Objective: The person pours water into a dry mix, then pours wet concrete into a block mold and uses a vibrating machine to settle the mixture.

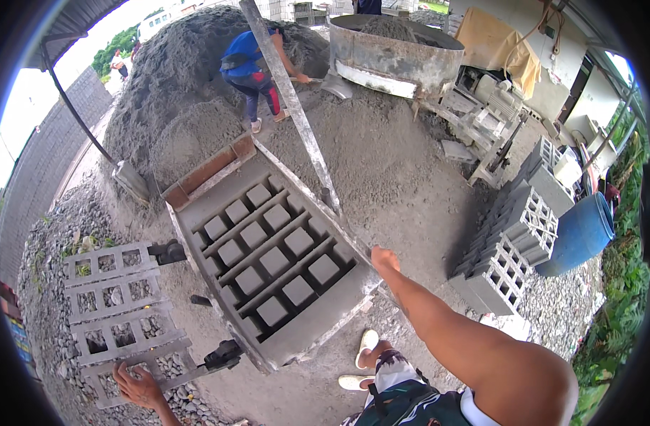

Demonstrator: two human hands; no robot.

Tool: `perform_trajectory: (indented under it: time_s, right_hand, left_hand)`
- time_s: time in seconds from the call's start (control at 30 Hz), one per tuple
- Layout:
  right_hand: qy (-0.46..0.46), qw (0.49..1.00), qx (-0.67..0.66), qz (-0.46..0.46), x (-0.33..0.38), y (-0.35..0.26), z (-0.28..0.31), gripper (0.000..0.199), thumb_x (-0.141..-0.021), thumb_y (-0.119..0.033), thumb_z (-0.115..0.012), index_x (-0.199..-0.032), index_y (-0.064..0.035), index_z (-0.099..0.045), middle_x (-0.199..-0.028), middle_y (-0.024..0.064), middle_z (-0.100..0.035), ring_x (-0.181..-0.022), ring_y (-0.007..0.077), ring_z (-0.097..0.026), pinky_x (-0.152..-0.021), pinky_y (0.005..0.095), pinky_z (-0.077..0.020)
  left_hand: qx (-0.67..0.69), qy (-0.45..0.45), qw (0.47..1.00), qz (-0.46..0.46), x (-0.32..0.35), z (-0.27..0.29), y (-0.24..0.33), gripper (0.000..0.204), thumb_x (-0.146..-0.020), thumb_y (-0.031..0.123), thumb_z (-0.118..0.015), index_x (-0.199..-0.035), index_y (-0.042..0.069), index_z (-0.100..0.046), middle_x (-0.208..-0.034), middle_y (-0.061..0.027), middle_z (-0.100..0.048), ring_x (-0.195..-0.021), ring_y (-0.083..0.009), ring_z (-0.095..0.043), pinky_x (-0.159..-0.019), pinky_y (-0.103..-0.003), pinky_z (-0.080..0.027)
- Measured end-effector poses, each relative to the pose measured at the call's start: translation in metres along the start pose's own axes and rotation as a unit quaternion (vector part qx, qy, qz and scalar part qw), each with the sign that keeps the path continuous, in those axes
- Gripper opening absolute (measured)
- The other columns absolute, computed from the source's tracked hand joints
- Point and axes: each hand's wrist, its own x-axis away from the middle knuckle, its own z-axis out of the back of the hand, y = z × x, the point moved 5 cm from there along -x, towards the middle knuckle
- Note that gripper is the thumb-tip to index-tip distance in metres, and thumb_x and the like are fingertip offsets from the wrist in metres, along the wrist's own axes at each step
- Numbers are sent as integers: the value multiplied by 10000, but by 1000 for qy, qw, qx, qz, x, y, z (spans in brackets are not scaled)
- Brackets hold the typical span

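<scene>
A block mould (pixel 320 331) stands before me, its metal frame caked with grey cement. Inside it, rows of square grey cores (pixel 274 260) rise out of dark slots. My right hand (pixel 386 258) is closed at the mould's right edge, around what looks like a cement-coated metal bar. On the left, several grey grid-like frames with square openings (pixel 117 292) sit side by side, with gravel visible through them. My left hand (pixel 137 388) lies over the nearest one, its fingers spread.
Stacked hollow concrete blocks (pixel 496 273) and a blue drum (pixel 575 234) stand at right. A long metal beam (pixel 291 99) slants up from the mould. Behind, a person in blue (pixel 250 60) bends with a shovel (pixel 336 86) between a sand pile (pixel 172 92) and a round mixer (pixel 396 60).
</scene>
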Motion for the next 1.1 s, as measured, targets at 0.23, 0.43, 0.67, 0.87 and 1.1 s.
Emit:
perform_trajectory:
  time_s: [0.23, 0.43, 0.67, 0.87, 1.1]
  right_hand:
    - [5, 1000, 7, -6, 3, -2, 0, 701, -997, -552, -448, -1366, -9, -693, -1440, 239, -646, -1363, 397, -609, -1153, 483, -471]
    - [-15, 1000, 3, 0, 3, 0, -3, 706, -998, -559, -437, -1362, -13, -697, -1431, 238, -653, -1363, 390, -611, -1153, 483, -469]
    - [-10, 1000, 0, 5, 1, -2, -4, 720, -980, -565, -448, -1353, -3, -699, -1429, 239, -654, -1362, 389, -612, -1153, 477, -468]
    - [-2, 1000, 0, 5, -2, 1, -4, 716, -973, -554, -460, -1348, 7, -700, -1421, 240, -659, -1357, 388, -616, -1149, 476, -472]
    - [-2, 1000, -9, 3, -3, 3, -3, 717, -956, -551, -468, -1322, 16, -713, -1401, 245, -671, -1340, 391, -630, -1135, 476, -483]
  left_hand:
    - [13, -11, 1000, 5, 0, 2, -5, 318, -956, 187, -642, -1274, 171, -643, -1460, 7, -598, -1253, -239, -610, -1030, -435, -431]
    - [-9, -23, 1000, 14, 2, -6, -7, 317, -956, 208, -641, -1271, 181, -648, -1458, 11, -601, -1248, -241, -612, -1047, -432, -429]
    - [-4, -15, 1000, 10, 0, -9, -10, 320, -955, 216, -636, -1273, 190, -653, -1468, 15, -598, -1270, -233, -619, -1038, -435, -437]
    - [-12, -31, 999, 22, 0, -2, -2, 318, -957, 230, -633, -1272, 193, -658, -1469, 14, -598, -1276, -227, -617, -1023, -433, -443]
    - [-5, -20, 1000, 11, 0, 0, -1, 307, -974, 238, -627, -1276, 195, -660, -1459, 12, -601, -1245, -230, -622, -1022, -435, -444]
